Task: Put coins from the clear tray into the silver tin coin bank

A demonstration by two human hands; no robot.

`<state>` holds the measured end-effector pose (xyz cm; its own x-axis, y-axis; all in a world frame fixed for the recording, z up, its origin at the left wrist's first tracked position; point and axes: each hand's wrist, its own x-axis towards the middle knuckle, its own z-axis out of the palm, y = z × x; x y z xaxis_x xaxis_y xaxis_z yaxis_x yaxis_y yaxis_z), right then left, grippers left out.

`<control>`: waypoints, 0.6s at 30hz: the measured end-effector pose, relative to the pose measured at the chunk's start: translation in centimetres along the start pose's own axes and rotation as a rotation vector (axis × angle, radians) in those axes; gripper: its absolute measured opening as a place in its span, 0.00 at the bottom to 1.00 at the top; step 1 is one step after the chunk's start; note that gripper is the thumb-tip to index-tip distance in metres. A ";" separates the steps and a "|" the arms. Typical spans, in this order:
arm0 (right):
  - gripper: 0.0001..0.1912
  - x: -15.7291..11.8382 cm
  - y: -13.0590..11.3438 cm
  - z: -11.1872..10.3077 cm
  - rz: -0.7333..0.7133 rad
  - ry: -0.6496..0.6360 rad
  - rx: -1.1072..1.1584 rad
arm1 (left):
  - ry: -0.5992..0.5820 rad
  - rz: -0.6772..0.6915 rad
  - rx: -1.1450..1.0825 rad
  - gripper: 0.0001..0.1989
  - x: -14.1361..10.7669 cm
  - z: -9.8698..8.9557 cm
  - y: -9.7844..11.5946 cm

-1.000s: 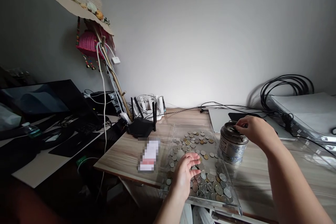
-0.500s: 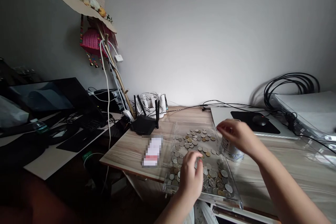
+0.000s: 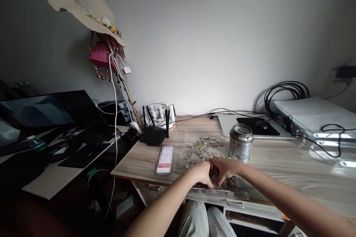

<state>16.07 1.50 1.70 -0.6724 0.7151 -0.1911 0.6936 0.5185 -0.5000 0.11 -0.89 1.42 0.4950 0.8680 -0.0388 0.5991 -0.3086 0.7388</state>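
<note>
Left hand (image 3: 202, 173) and right hand (image 3: 226, 168) curled close together, low over the clear tray (image 3: 236, 194); whether either grips anything, cannot tell. Loose coins (image 3: 200, 147) lie beneath and at 11 o'clock from them, lidded tin (image 3: 241, 145) upright at 2 o'clock.

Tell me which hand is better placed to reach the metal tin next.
Right, I'd judge. The right hand, over the coins, is nearer the metal tin, which stands just right of the clear tray; the left hand is farther left.
</note>
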 end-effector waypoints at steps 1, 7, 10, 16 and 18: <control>0.34 -0.2 -0.2 0.0 0.007 -0.005 0.001 | -0.044 -0.007 0.089 0.18 0.0 0.0 0.3; 0.19 -1.1 -1.3 0.1 0.027 -0.187 0.046 | -0.184 0.056 0.365 0.12 -0.6 0.4 1.0; 0.19 -1.8 -1.8 0.0 0.040 -0.214 0.002 | -0.243 0.053 0.359 0.11 -0.2 0.2 0.5; 0.15 -2.8 -1.8 -0.6 0.118 -0.259 -0.024 | -0.376 0.052 0.332 0.11 0.9 -0.7 -0.5; 0.16 -3.0 -1.5 -0.5 0.117 -0.269 0.026 | -0.384 0.047 0.295 0.11 0.8 -0.9 -0.7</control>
<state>17.14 -1.19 3.42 -0.6348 0.6178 -0.4641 0.7661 0.4252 -0.4819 -0.52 0.41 1.47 0.6887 0.6616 -0.2966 0.6961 -0.4888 0.5259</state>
